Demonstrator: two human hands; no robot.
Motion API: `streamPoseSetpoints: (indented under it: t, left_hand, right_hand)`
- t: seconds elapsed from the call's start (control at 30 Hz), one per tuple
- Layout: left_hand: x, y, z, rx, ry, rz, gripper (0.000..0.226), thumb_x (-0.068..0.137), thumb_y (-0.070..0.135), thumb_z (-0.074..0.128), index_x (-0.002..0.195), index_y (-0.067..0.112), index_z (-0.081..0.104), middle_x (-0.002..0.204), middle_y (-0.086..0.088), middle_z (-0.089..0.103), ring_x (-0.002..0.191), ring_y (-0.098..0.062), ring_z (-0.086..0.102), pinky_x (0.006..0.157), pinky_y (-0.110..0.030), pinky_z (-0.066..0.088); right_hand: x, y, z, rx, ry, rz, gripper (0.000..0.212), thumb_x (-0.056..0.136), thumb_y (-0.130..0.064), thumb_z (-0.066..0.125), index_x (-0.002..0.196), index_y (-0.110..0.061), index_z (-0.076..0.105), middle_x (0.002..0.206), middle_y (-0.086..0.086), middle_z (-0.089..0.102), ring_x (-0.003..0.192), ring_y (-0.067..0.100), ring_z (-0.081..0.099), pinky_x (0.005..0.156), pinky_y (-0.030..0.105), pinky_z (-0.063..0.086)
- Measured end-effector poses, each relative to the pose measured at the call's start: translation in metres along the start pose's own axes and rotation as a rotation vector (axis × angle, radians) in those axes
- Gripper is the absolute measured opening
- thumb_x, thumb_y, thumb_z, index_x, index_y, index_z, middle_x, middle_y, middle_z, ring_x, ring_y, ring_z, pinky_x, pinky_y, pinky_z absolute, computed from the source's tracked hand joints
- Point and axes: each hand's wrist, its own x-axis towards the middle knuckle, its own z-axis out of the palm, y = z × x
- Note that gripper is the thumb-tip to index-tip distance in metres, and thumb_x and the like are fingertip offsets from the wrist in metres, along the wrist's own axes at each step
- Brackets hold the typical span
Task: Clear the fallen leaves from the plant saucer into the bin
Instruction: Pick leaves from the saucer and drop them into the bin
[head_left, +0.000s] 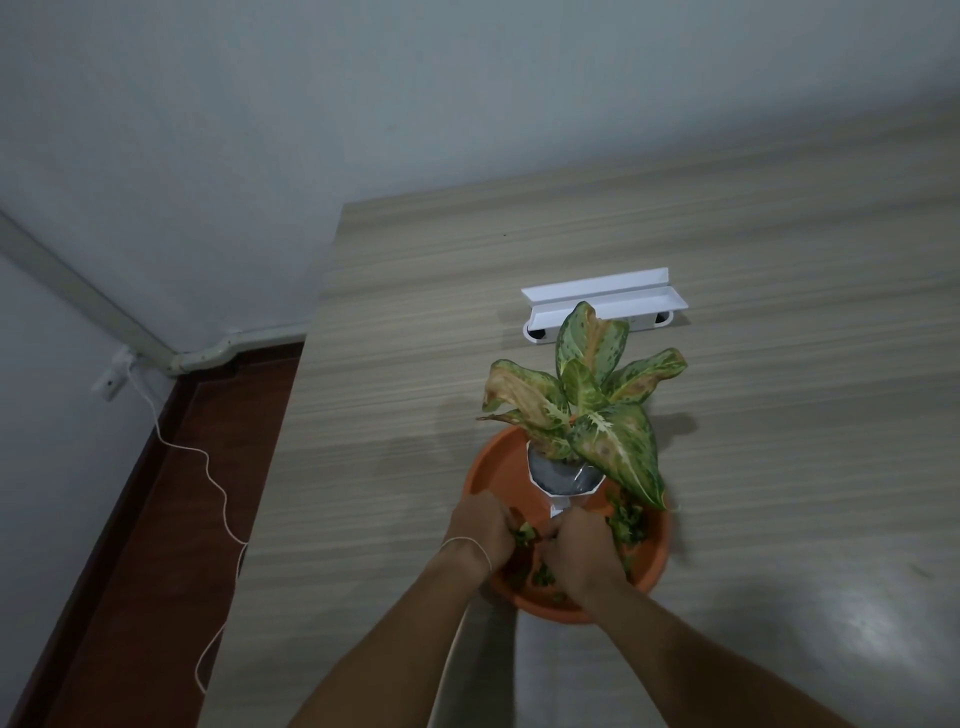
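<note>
**Q:** Two hands are in the picture. Where are they?

**A:** Both reach forward into an orange plant saucer (483, 467) on a pale wood-grain table (779, 260). The left hand (480, 535) and right hand (584, 553) sit close together at the near side, just in front of a small potted plant (587, 410) that stands in the saucer.

**Q:** What are they holding?

**A:** The fingers of both curl inward around small green leaf scraps (524, 534). How tightly they close, or how much each has gathered, cannot be told; the fingertips are hidden.

**Q:** Where are the rest of the leaves?

**A:** More scraps (626, 517) lie on the saucer floor to the right of the right hand, under a drooping leaf of the plant. A few sit between the wrists. The right hand is nearer the larger patch.

**Q:** And the bin?

**A:** No bin is in view, so which way the hands must carry the leaves cannot be judged. A white plastic tray (602, 301) lies farther back on the table, well apart from the saucer.
</note>
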Motion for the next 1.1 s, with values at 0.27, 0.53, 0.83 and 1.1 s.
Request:
streamPoseSetpoints:
  t: [0.27, 0.53, 0.83, 1.1]
  left_hand:
    - [-0.008, 0.000, -0.018, -0.142, 0.091, -0.121, 0.024, 0.080, 0.006, 0.060, 0.087, 0.014, 0.082, 0.100, -0.006, 0.078, 0.100, -0.025, 0.071, 0.094, -0.033, 0.057]
    - [-0.018, -0.019, -0.036, -0.262, 0.125, -0.189, 0.011, 0.073, 0.007, 0.074, 0.072, 0.016, 0.079, 0.091, -0.005, 0.078, 0.089, -0.023, 0.073, 0.088, -0.035, 0.060]
    - [-0.051, -0.060, -0.072, -0.363, 0.238, -0.273, 0.011, 0.070, 0.005, 0.075, 0.076, 0.013, 0.081, 0.090, -0.005, 0.079, 0.098, -0.021, 0.071, 0.094, -0.029, 0.057]
    - [-0.133, -0.128, -0.107, -0.488, 0.450, -0.475, 0.007, 0.070, 0.011, 0.083, 0.076, 0.008, 0.081, 0.088, -0.008, 0.079, 0.092, -0.023, 0.072, 0.089, -0.032, 0.058]
  right_hand:
    - [-0.005, -0.017, -0.007, 0.051, 0.034, -0.124, 0.034, 0.075, -0.006, 0.056, 0.045, -0.016, 0.044, 0.045, -0.002, 0.040, 0.045, 0.009, 0.035, 0.043, 0.016, 0.019]
    - [-0.016, -0.023, -0.011, 0.010, 0.047, -0.109, 0.052, 0.081, -0.008, 0.060, 0.040, -0.021, 0.031, 0.042, -0.006, 0.032, 0.039, 0.003, 0.031, 0.040, 0.013, 0.021]
    - [-0.026, -0.073, -0.018, -0.012, 0.038, -0.215, 0.044, 0.074, -0.004, 0.056, 0.041, -0.017, 0.030, 0.040, 0.000, 0.030, 0.038, 0.007, 0.027, 0.040, 0.018, 0.017]
    - [-0.017, -0.160, -0.015, -0.030, -0.044, -0.391, 0.022, 0.077, -0.004, 0.061, 0.064, -0.010, 0.077, 0.066, 0.006, 0.074, 0.060, 0.019, 0.068, 0.061, 0.025, 0.055]
